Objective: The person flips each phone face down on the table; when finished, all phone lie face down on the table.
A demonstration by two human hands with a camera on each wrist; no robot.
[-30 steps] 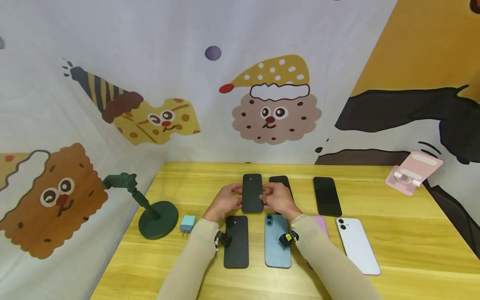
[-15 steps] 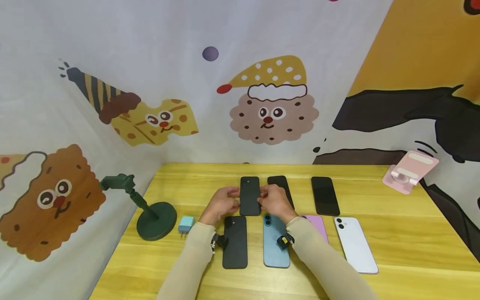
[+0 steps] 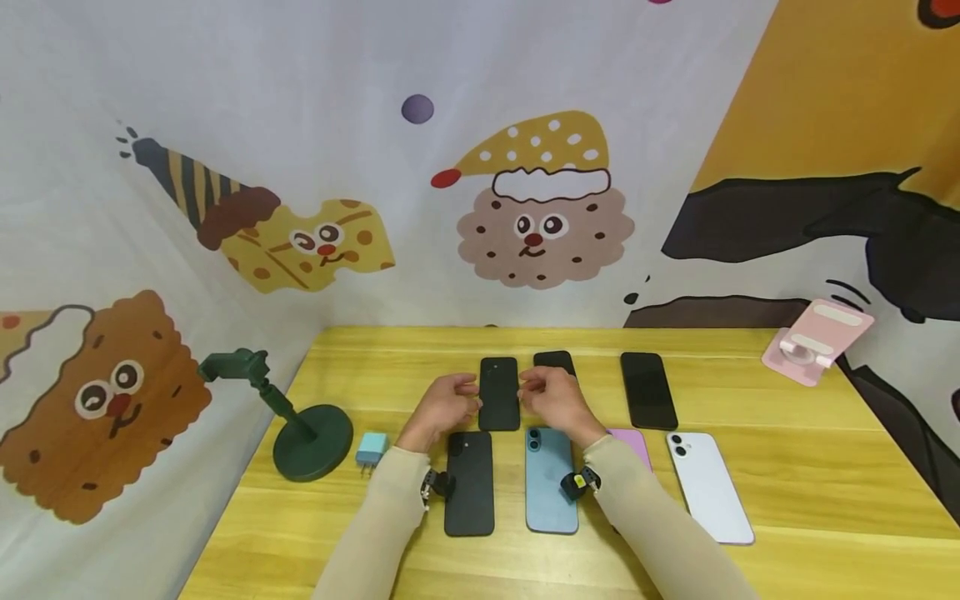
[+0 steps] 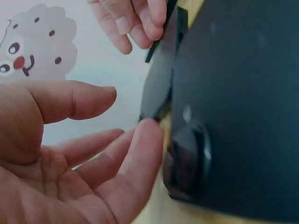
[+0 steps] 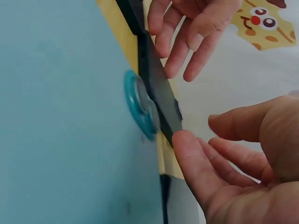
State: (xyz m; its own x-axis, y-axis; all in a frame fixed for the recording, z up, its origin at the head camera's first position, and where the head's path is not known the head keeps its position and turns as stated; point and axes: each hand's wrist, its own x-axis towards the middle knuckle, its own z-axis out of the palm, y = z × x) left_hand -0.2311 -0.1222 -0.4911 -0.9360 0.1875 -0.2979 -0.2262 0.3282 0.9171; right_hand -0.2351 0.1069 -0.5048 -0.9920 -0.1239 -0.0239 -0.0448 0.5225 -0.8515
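A dark phone (image 3: pixel 498 393) lies back-up on the wooden table between the two hands. My left hand (image 3: pixel 444 408) is just off its left side, thumb and fingers apart and loosely bent, with nothing in them. On the other side, my right hand (image 3: pixel 557 402) hovers near the phone's edge, also holding nothing, and partly hides another black phone (image 3: pixel 553 359) behind it. Below the left hand is a black phone (image 3: pixel 469 483). A blue phone (image 3: pixel 551 500), large in the right wrist view, sits under the right wrist. The right sleeve covers part of a pink phone (image 3: pixel 632 446).
Farther right lie a black phone (image 3: pixel 648 390), screen up, and a white phone (image 3: pixel 711 487). At the left stand a green stand (image 3: pixel 312 442) and a blue charger plug (image 3: pixel 372 448). A pink phone stand (image 3: pixel 817 337) occupies the back right corner. A printed cloth (image 3: pixel 360 150) hangs behind.
Both hands held the dark phone by its sides earlier and lowered it onto the table. Now the fingers have let go and moved slightly apart from it.
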